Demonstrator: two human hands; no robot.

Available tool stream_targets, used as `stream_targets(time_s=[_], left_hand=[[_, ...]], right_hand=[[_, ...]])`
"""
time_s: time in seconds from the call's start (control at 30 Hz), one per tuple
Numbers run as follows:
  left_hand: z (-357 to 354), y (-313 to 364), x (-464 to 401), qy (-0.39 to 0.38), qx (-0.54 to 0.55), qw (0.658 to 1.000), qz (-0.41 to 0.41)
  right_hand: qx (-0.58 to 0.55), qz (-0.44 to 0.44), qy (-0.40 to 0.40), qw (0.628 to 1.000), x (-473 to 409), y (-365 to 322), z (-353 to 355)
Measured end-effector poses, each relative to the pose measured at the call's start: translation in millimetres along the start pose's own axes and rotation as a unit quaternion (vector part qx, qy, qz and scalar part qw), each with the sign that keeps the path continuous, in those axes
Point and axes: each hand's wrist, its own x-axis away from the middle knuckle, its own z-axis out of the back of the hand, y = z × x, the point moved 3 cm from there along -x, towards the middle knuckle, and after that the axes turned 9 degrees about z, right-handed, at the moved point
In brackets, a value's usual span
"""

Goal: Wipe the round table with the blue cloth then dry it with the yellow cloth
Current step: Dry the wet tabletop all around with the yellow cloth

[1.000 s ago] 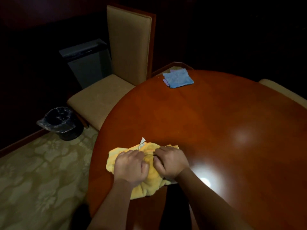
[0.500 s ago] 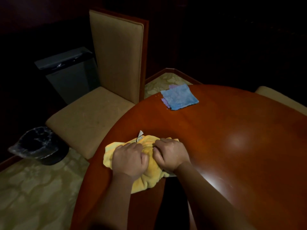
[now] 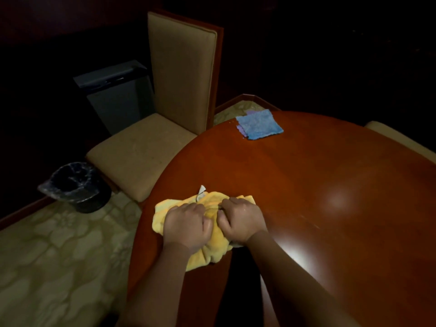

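Both hands are on the yellow cloth (image 3: 213,241), which lies bunched at the near left edge of the round bench (image 3: 318,197). Part of the cloth hangs over that edge toward the person. The left hand (image 3: 187,226) sits knuckles up with its fingers curled into the fabric, grasping a fold of it. The right hand (image 3: 241,219) lies just beside it, almost touching, with fingers likewise curled down and gripping the cloth. Both forearms reach in from the bottom of the view. A small white tag (image 3: 201,192) sticks up from the far edge of the cloth.

The polished reddish-brown top of the bench shows bright reflections to the right of the hands. Near the far left edge of the bench lies the blue cloth (image 3: 259,123), folded flat into a square, well apart from the hands, with a strip of purple showing along its left side.

Off the bench, to the left, a dark waste bin (image 3: 75,187) lined with a plastic bag stands on the patterned carpet (image 3: 47,256). Beyond it, a tan upholstered chair (image 3: 181,74) with a tall back stands close to the far left edge of the bench. Behind the chair is a dark grey box-like unit (image 3: 118,95) against the dim wall. At the far right edge, a pale cushioned seat (image 3: 398,138) shows partly.
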Motion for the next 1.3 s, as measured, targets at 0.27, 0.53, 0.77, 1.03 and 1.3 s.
stream_targets(time_s=[0.27,0.53,0.77,1.03,1.3], left_hand=[[16.3,-7.7,73.1,-0.037,-0.022,0.998,0.039],[1.3,-24.3,26.5,-0.014,0.004,1.0,0.017],[-14.0,-38.7,-74.6,-0.001,0.007,1.0,-0.025],[-35.6,-40.8,-189.1,0.016,0.019,0.994,-0.102],[-42.6,-37.8,-210.9,0.052,-0.008,0.99,-0.128]], right_hand=[[-0.033,0.031,-0.013,0.999,45.3,-44.4,0.2],[-0.044,0.057,0.002,0.997,4.8,-21.4,-12.0],[-0.023,0.017,0.041,0.999,-71.8,20.5,-26.1],[0.02,-0.041,0.097,0.994,-150.7,71.3,-29.7],[0.04,-0.056,0.076,0.995,-170.7,83.5,-30.0]])
